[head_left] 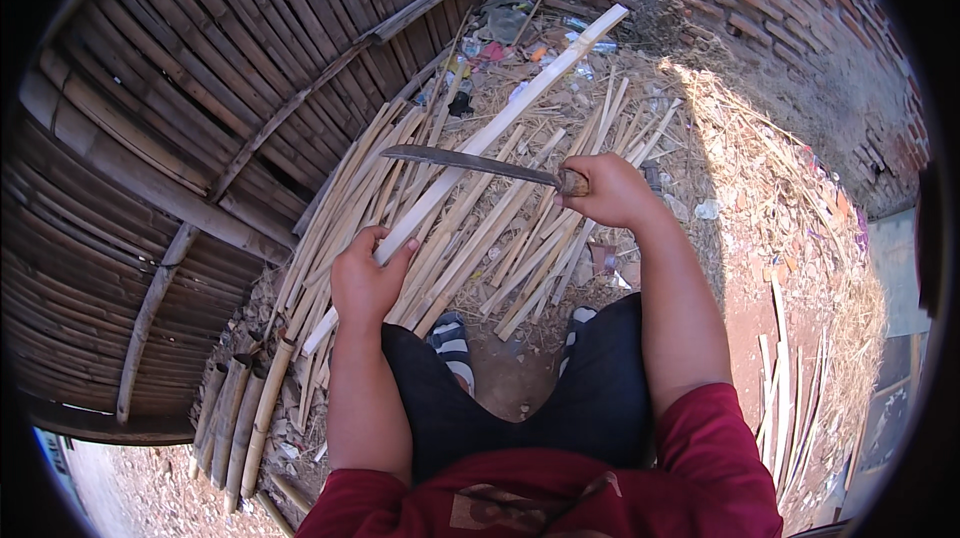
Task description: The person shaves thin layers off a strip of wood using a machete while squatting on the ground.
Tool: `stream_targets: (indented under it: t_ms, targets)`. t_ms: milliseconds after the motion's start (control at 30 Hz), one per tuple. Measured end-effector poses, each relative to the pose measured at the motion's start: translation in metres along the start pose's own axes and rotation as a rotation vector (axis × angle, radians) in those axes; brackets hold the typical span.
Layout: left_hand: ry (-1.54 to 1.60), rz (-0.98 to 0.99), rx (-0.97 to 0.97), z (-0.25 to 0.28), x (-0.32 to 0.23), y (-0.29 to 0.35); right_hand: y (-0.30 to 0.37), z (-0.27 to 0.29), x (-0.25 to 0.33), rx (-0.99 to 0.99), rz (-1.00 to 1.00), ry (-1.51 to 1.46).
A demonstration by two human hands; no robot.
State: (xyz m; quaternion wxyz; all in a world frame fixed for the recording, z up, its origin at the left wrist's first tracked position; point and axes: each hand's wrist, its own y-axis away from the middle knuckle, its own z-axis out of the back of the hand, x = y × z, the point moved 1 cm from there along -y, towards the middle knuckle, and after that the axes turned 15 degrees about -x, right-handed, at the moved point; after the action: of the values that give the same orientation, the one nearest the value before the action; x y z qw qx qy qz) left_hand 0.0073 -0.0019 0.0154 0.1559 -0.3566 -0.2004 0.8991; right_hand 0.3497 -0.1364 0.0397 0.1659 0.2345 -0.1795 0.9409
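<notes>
My left hand point(367, 278) is closed round a long, pale bamboo strip point(500, 122), near its lower end. The strip slants from beside my left knee up toward the far wall. In my right hand point(608, 192) is the short wooden handle of a machete point(470, 162). Its dark, slightly curved blade points left and lies across the strip, over its upper face; whether the edge touches or bites into it I cannot tell. Beneath both hands, many split bamboo strips point(470, 258) lie on the ground, roughly side by side.
A bamboo slat wall point(200, 68) stands close on my left, a brick wall point(760, 8) at the back. Several uncut bamboo poles point(235, 418) lie lower left. Litter point(495, 43) and straw cover the far ground. More thin strips point(785, 388) lie to the right, in sunlight.
</notes>
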Motion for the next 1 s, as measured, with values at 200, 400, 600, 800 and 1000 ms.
stream_targets:
  t_ms: [200,400,600,800,1000]
  targets:
    - [0.023,0.016,0.008,0.003,-0.009,0.0,0.002,0.013,-0.033,-0.198,-0.171,-0.017]
    - [0.002,0.001,0.015,0.001,-0.007,0.0,0.001,0.012,-0.036,-0.203,-0.19,-0.087]
    - [0.035,-0.009,-0.014,-0.003,0.003,0.001,0.001,0.002,-0.006,-0.083,0.013,-0.04]
    - [0.056,-0.002,-0.01,-0.003,0.0,0.0,0.004,0.017,-0.03,-0.232,-0.145,-0.036]
    - [0.053,-0.009,-0.017,-0.006,0.004,0.001,0.003,0.021,-0.04,-0.315,-0.264,-0.052]
